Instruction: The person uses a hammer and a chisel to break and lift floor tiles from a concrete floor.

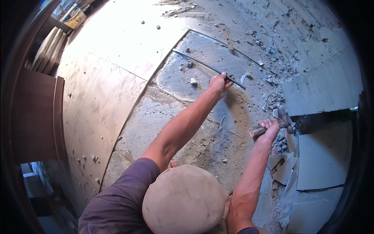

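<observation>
My left hand (221, 84) is closed round a long, thin, dark metal chisel (198, 61), close to its flared end. The thin end reaches away to the far left, over a patch of floor with ridged mortar (210, 45). At the right, my right hand (268, 130) grips a hammer (259, 131) by its short wooden handle. The hammer's dark head is beyond my fingers, beside broken rubble. I cannot tell whether the chisel touches the floor; the hammer is apart from it.
Large pale floor tiles (105, 85) lie left of the mortar patch. Rubble (272, 80) and broken tile pieces (286, 169) line the right, near larger tiles (323, 156). A brown wooden panel (35, 113) and a bucket (73, 17) stand left. A round beige shape (185, 201) fills the lower middle.
</observation>
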Tool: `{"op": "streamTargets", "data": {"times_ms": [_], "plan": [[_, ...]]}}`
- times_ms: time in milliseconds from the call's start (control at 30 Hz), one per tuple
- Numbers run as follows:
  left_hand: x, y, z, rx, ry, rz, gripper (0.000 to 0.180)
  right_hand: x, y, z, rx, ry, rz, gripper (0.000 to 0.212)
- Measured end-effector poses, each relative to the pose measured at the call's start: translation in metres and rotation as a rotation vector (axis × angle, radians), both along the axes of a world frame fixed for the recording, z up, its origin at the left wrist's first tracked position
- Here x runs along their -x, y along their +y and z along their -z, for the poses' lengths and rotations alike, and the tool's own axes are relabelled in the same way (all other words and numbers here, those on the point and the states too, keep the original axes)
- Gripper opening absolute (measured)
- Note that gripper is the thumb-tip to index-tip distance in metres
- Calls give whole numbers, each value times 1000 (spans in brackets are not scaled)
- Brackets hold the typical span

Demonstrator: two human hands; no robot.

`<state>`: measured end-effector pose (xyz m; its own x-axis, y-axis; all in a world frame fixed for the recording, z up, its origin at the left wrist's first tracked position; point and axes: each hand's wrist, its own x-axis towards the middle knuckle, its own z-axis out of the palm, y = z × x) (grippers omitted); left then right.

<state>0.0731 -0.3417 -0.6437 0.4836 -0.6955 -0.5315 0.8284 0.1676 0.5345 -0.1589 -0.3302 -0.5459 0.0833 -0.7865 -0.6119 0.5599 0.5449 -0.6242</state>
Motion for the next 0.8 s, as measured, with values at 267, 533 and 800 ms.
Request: {"op": "streamTargets", "data": {"times_ms": [267, 533, 800], "plan": [[-5, 5, 8, 29, -31, 5, 25, -56, 41, 7, -117, -245, -405, 27], [-3, 10, 0, -59, -62, 29, 20, -12, 7, 3, -24, -27, -97, 26], [-15, 21, 4, 6, -113, 129, 18, -58, 26, -5, -64, 110, -79, 23]]}}
